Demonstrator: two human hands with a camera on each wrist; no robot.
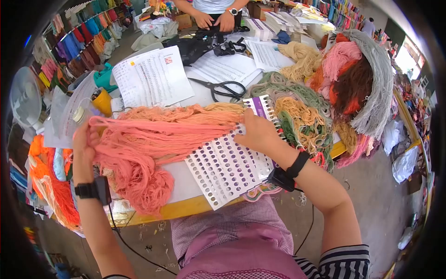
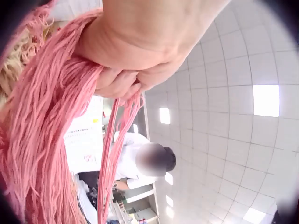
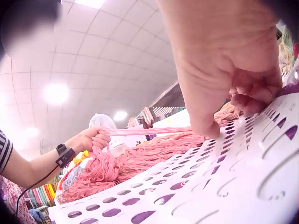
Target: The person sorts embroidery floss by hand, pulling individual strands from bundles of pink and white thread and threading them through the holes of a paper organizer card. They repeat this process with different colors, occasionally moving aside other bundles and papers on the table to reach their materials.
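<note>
Pink yarn point(image 1: 153, 135) lies in a long, loose skein across the table, with a tangled heap at its near left end. My left hand point(image 1: 86, 142) grips a looped end of it, fingers curled round the strands; in the left wrist view, pink strands point(image 2: 44, 126) hang from that hand point(image 2: 140, 51). Several strands stretch straight towards my right hand point(image 1: 262, 132). That hand is bent low over a white card with rows of holes point(image 1: 227, 162), and the strands reach its thumb and curled fingers. Purple shows through the holes point(image 3: 177, 185).
Black scissors point(image 1: 223, 88) and printed sheets point(image 1: 151, 76) lie beyond the yarn. Green and tan yarn point(image 1: 302, 121) and a grey hank point(image 1: 371, 83) are heaped at right. Orange yarn point(image 1: 51, 181) hangs at the left edge. Another person's hands point(image 1: 216, 21) are across the table.
</note>
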